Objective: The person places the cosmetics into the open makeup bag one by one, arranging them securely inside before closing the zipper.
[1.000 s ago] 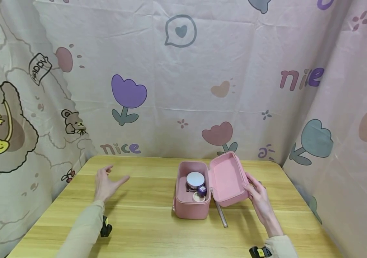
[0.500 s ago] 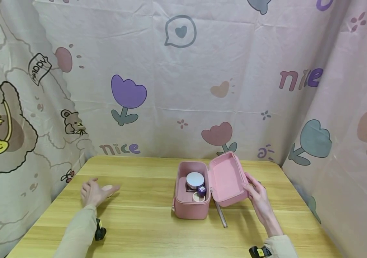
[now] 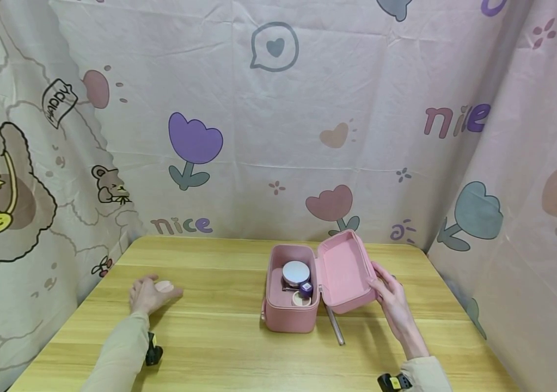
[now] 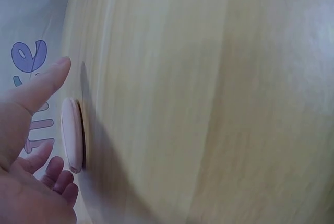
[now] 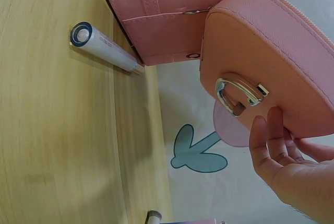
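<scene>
Well apart, the hands (image 3: 393, 306) flank the pink case (image 3: 291, 320)

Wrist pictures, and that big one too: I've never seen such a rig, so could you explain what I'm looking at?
There is no machine here: a person works with two bare hands. The large picture comes from a camera on the head, looking forward and down. The other two come from small cameras on the wrists, each watching its own hand.

On the wooden table stands a pink case with its lid open and small items inside, including a round, white-topped one. A silvery tube lies beside the case.

The right hand holds the lid by its edge. The left hand is around a pale pink disc, thumb spread, with no clear grip.
</scene>
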`<state>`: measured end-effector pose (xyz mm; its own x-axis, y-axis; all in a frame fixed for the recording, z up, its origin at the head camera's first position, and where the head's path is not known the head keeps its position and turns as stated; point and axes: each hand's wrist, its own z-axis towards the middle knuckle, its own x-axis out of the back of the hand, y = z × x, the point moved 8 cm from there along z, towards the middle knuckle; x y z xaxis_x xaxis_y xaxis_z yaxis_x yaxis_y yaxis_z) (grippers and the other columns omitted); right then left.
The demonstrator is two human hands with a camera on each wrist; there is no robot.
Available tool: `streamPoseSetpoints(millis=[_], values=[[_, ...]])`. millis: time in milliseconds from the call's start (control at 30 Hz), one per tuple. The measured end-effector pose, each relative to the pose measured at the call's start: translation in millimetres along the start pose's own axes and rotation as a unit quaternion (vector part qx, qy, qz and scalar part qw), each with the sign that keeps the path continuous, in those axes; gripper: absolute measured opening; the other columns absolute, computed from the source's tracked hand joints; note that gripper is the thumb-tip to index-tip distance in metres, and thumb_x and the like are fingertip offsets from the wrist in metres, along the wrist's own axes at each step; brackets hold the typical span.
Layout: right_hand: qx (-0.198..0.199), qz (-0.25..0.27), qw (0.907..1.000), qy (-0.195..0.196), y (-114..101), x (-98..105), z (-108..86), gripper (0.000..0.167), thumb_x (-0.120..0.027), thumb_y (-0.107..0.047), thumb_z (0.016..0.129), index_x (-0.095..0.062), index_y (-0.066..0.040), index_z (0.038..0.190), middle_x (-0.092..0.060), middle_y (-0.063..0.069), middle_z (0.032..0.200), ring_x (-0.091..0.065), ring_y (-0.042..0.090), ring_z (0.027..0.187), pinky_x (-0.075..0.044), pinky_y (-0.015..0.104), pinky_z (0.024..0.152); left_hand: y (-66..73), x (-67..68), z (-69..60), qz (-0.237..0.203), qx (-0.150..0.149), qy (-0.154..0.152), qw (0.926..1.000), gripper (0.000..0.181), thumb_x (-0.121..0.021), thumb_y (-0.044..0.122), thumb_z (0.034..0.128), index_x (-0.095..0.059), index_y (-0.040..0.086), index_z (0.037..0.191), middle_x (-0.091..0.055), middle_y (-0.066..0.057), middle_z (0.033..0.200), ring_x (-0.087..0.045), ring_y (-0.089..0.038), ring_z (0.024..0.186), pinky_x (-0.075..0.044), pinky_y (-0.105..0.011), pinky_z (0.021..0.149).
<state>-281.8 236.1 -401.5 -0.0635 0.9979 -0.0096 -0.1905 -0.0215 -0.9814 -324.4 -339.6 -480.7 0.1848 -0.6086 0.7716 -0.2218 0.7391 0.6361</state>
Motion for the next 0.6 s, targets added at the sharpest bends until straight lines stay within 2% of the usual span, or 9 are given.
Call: streamPoseSetpoints(millis=[200,433,600], values=[[0.0,0.002,1.0,0.0,-0.4,-0.8,-0.1,0.062,-0.049,-0.013,0.105,-0.021,0.009,0.155,-0.044,-0.001,0.137,-0.055,-0.007,0.115,-0.051,0.011,0.094,0.4,-2.8,1.0,-0.005,-0.007,-0.008,0.9999,0.091,-0.078,0.039,0.0791,-0.037,-0.015,0.139,-0.035,-0.045,0.131,-0.032,-0.061,0.118,-0.034,-0.069,0.097],[0.0,0.002,1.0,0.0,-0.1,-0.9,-0.3,0.062,-0.048,-0.013,0.105,-0.02,0.009,0.156,-0.042,0.001,0.138,-0.055,-0.008,0.116,-0.05,0.01,0.095,-0.4,-2.7,0.2,-0.011,-0.011,-0.004,0.9999,0.079,-0.076,0.029,0.0819,-0.041,-0.018,0.135,-0.029,-0.048,0.136,-0.028,-0.064,0.118,-0.033,-0.07,0.097],[0.002,0.002,1.0,0.002,-0.3,-0.5,-0.3,0.061,-0.048,-0.013,0.105,-0.022,0.008,0.156,-0.045,-0.001,0.136,-0.055,-0.007,0.115,-0.051,0.01,0.094,-1.2,-2.4,1.7,-0.011,-0.016,0.003,0.9998,0.071,-0.072,0.024,0.0841,-0.043,-0.019,0.133,-0.034,-0.047,0.131,-0.03,-0.063,0.117,-0.032,-0.069,0.097]])
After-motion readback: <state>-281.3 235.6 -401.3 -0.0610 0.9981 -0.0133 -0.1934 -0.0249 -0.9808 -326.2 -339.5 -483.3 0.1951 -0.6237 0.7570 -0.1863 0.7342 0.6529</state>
